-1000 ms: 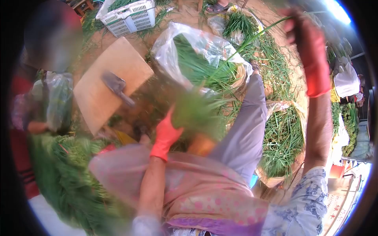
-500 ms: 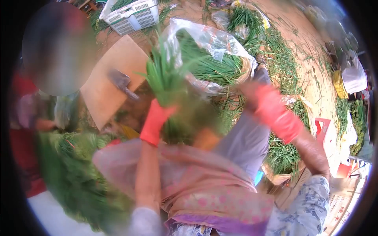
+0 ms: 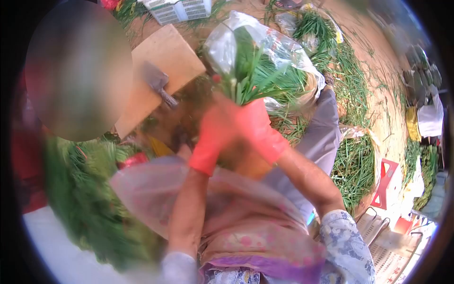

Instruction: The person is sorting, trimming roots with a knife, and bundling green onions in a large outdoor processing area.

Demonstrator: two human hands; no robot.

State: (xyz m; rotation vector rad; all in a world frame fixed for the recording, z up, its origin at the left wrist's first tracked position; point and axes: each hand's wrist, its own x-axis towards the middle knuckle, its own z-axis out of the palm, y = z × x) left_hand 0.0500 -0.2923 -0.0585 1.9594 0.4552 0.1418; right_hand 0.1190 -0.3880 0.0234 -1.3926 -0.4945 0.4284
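A bunch of green chives (image 3: 246, 78) stands leaf ends up in front of my lap. My left hand (image 3: 215, 132), in a red rubber glove and blurred, is closed round its lower part. Beside it my right hand (image 3: 257, 125), gloved the same, also grips the bunch, close to the left. The stem ends are hidden by the gloves. Just behind the bunch, a clear plastic bag (image 3: 222, 49) lies open with more chives (image 3: 283, 78) inside.
A cleaver (image 3: 155, 78) lies on a wooden board (image 3: 177, 49) ahead left. Piled greens (image 3: 94, 203) lie at my left, near a person in red (image 3: 35, 184). Loose chives (image 3: 352, 90) cover the ground at right. A white crate (image 3: 182, 10) stands at the back.
My right hand has come in from the right to join my left on the bunch. Left hand and bunch have shifted right, and the view has turned slightly.
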